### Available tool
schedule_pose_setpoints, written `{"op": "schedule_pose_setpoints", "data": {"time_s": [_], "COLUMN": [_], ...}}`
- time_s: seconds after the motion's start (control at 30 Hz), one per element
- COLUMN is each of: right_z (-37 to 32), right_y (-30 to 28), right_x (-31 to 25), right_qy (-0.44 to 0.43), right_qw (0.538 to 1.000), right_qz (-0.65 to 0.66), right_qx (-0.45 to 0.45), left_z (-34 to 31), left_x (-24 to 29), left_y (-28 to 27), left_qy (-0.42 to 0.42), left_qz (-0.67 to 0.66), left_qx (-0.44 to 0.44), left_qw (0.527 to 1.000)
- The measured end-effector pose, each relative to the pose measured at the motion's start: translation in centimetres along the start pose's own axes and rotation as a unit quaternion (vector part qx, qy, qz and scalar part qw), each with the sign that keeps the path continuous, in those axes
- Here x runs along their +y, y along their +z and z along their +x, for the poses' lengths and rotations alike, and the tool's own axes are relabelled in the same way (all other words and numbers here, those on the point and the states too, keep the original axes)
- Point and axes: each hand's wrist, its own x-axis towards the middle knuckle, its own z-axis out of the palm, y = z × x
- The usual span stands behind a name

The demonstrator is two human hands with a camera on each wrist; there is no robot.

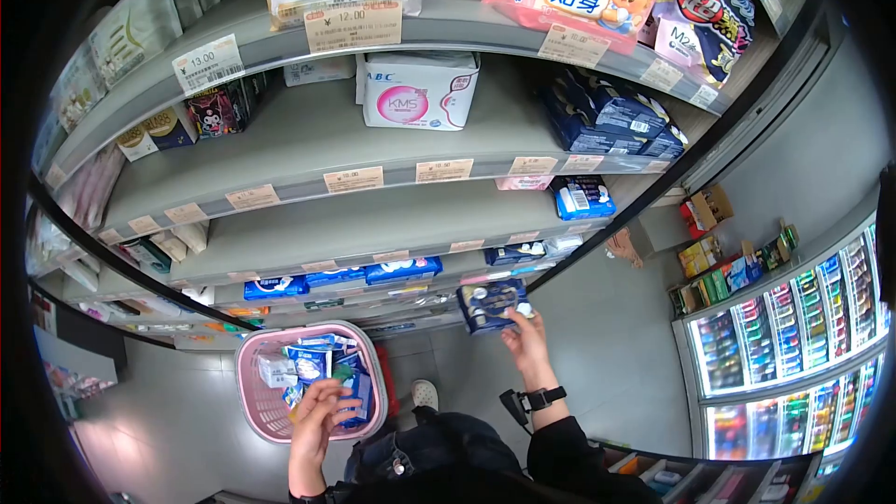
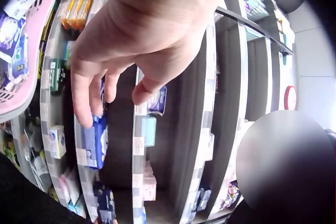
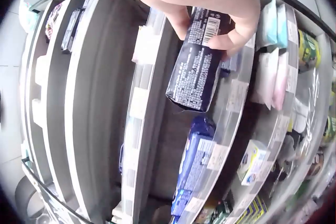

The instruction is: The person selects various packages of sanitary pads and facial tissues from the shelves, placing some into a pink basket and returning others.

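Observation:
In the head view my right hand (image 1: 527,345) pinches a dark blue package (image 1: 490,304) by its edge, in front of the lower shelves. The right wrist view shows the package (image 3: 197,66) from its printed side, with the thumb and fingers of my right hand (image 3: 215,3) around its upper end. My left hand (image 1: 322,420) is over the near side of the pink basket (image 1: 250,383), which contains blue and white packages (image 1: 313,364). Loosely bent, the fingers of my left hand (image 2: 142,29) hold nothing in the left wrist view.
Shelves (image 1: 280,157) with price tags curve across the front, bearing a white KMS pack (image 1: 420,93) and several dark blue packs (image 1: 611,112). At the right stand boxes of goods (image 1: 719,271) and a lit drinks cooler (image 1: 793,336). A light shoe (image 1: 425,396) shows beside the basket.

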Motion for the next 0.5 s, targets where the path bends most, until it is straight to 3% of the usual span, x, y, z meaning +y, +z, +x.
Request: {"op": "schedule_pose_setpoints", "data": {"time_s": [0.17,0.33,0.5], "right_z": [4.6,8.8,12.9], "right_y": [0.0,2.8,2.9], "right_x": [-3.8,-6.9,-6.0], "right_qy": [-0.083,-0.16,-0.213], "right_qw": [0.996,0.987,0.969], "right_qz": [0.029,0.004,-0.104], "right_qx": [-0.008,0.017,0.065], "left_z": [-1.9,-2.9,-3.1], "left_x": [-2.0,-3.2,-4.0], "left_y": [-2.0,-1.6,-0.5], "left_qy": [0.001,0.028,0.038], "left_qz": [-0.036,-0.062,-0.08], "left_qx": [0.128,0.18,0.177], "left_qw": [0.991,0.981,0.98]}}
